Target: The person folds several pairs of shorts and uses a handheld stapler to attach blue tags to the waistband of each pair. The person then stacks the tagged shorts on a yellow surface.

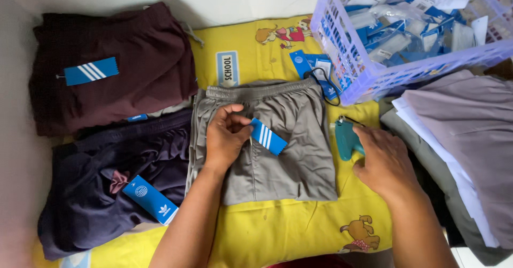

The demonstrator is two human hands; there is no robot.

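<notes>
The left hand [227, 137] is pinching a blue striped tag [269, 136] between thumb and fingers, resting on the folded grey shorts [278, 140] beneath it. The right hand [385, 161] is lying over a teal tagging gun [344, 137], apparently gripping it. Beyond it, a lavender basket [374, 78] is holding more tags.

Soft even daylight, faint shadows, vivid colours, sharp centre, slight wide-angle stretch at edges
</notes>
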